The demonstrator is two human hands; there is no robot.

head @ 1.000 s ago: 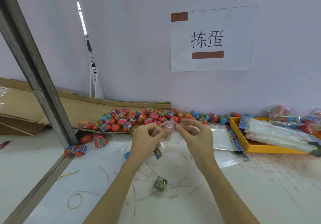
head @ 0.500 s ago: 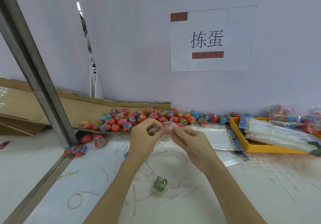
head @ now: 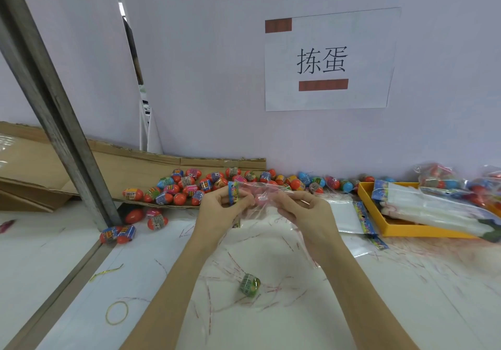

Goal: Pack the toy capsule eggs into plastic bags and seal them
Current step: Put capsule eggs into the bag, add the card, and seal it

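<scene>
A clear plastic bag with a colourful printed header strip is being held up just above the white table, dead centre of the view; the header end is pinched by the left hand, fingers curled round it, while the clear film is pinched between thumb and fingertips of the right hand, so both hands are closed on the same bag and it's stretched between them; whether an egg is already inside can't really be told, only a pinkish blur is seen through the film. The main pile of toy capsule eggs is spread at about 11 o'clock from the hands, partly on a flattened cardboard sheet against the wall; the pile is trailed off along the wall toward 1 o'clock. A few stray eggs are left on the table at 9 o'clock beside a slanted metal post; one green egg is parked alone at 6 o'clock between the forearms, among thin red-and-white strips. A yellow tray stacked with empty bags is set at 3 o'clock; a flat spare bag is laid just beside it, near the right hand. Filled bags of eggs are piled behind the tray at 2 o'clock. A rubber band is left at 7 o'clock; a paper sign is stuck to the wall at 12 o'clock.
</scene>
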